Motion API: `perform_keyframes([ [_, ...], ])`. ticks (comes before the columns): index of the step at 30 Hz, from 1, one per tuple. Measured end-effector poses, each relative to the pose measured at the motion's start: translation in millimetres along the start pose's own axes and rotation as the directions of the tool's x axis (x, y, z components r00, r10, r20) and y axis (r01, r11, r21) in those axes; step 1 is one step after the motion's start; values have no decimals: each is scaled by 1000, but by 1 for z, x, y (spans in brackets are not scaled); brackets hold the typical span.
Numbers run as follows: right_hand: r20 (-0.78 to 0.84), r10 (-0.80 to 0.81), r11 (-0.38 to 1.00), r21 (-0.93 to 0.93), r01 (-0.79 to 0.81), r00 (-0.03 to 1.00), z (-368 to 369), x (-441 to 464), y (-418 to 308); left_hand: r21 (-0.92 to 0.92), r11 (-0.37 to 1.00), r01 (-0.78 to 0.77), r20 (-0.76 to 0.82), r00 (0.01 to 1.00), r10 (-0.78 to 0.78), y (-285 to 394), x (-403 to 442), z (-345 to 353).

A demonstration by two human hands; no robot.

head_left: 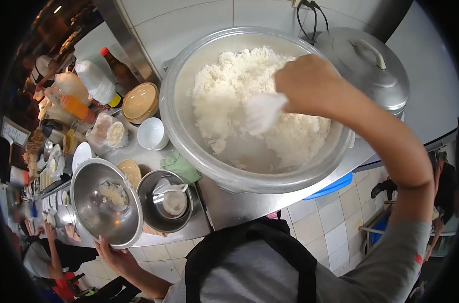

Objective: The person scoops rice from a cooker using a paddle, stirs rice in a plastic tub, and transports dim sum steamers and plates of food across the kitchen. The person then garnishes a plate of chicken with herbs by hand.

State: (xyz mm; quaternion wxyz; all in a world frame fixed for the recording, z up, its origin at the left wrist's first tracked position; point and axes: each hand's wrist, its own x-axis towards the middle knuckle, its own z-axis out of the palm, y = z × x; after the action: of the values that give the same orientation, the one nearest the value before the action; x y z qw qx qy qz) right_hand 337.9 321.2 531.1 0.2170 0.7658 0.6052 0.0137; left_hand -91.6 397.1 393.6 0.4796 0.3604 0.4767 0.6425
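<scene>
On the steel tabletop [239, 206], right fingers [286, 96] grip a white scoop [265, 113] over rice [224, 81]; left fingers [104, 246] pinch a bowl's rim [134, 237].

Right hand [308, 83] scoops white rice [224, 81]

White, clumped rice [229, 76] lies heaped toward the far side of a wide metal basin [175, 116].

White-tiled wall [199, 12], pale tiled floor [315, 230]
</scene>
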Motion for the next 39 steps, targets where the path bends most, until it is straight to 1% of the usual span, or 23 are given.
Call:
perform_keyframes([
  [2, 21, -30, 1000, 6, 30, 999, 8, -10, 11, 123, 988, -95, -16, 995, 97, -5, 6, -9],
  [6, 63, -127, 989, 83, 122, 990, 49, 10, 8, 202, 976, -80, -75, 993, 97, 3, -1, 1],
  [7, -66, -199, 965, 161, 207, 978, 67, 17, 2, 174, 983, -50, -71, 995, 63, 7, -4, 4],
  [10, -132, -264, 948, 147, 282, 956, 60, 25, -12, 157, 987, -20, -29, 999, 25, 12, -11, 14],
  [14, 150, -273, 955, 164, 248, 950, 31, 10, 19, 187, 978, -97, -21, 994, 103, 12, -17, 12],
  [18, 312, -308, 941, 238, 240, 899, 43, -9, 7, 191, 967, -166, -76, 980, 183, 8, -18, 12],
  [19, 217, -327, 915, 317, 250, 920, 51, -12, -3, 193, 967, -165, -80, 980, 183, 6, -14, -1],
  [21, 123, -336, 879, 397, 264, 934, 63, -10, -17, 195, 955, -225, 248, 953, 174, 1, -4, -34],
  [23, -182, -396, 833, 341, 435, 900, 61, -4, -29, 198, 959, -201, 235, 960, 152, 3, -6, -30],
  [24, -176, -391, 833, 350, 428, 904, 57, -8, -20, 198, 964, -179, 222, 966, 134, 4, -5, -27],
  [25, -189, -464, 846, 196, 497, 865, 37, -11, -5, 208, 963, -171, 226, 966, 123, 7, -1, -27],
  [26, -187, -541, 830, 36, 556, 820, 28, -12, 5, 153, 987, -51, 182, 983, 23, 12, 2, -29],
  [27, -179, -544, 828, 43, 559, 820, 36, -17, 9, 89, 994, 66, 142, 987, -79, 14, 3, -32],
  [29, -494, -471, 811, 82, 579, 731, 46, -23, 17, 153, 988, -17, 75, 997, 5, 9, 0, -22],
  [30, -491, -472, 810, 88, 580, 733, 51, -27, 21, 216, 971, -105, 16, 994, 104, 5, -3, -14],
  [31, -138, -526, 830, 132, 542, 839, 43, -27, 21, 222, 970, -101, 17, 995, 100, 5, -7, -3],
  [32, 233, -518, 855, 154, 495, 823, 38, -26, 20, 188, 979, -83, -31, 995, 90, 8, -13, 10],
  [33, 234, -521, 853, 158, 497, 821, 40, -23, 16, 152, 986, -67, -78, 994, 80, 9, -16, 19],
  [34, 172, -534, 840, 213, 498, 828, 44, -20, 12, 156, 986, -66, -80, 994, 79, 6, -18, 24],
  [36, 108, -541, 822, 275, 498, 834, 61, -17, 2, 289, 924, -248, -123, 948, 293, 2, -20, 28],
  [37, -132, -494, 793, 338, 507, 860, 70, -10, -5, 290, 924, -250, -118, 949, 294, 5, -19, 27],
  [38, -358, -402, 758, 385, 526, 842, 75, -8, -7, 211, 963, -166, -89, 978, 187, 9, -18, 25],
  [39, -356, -400, 762, 383, 523, 844, 74, -13, 1, 135, 988, -71, -52, 996, 79, 12, -18, 24],
])
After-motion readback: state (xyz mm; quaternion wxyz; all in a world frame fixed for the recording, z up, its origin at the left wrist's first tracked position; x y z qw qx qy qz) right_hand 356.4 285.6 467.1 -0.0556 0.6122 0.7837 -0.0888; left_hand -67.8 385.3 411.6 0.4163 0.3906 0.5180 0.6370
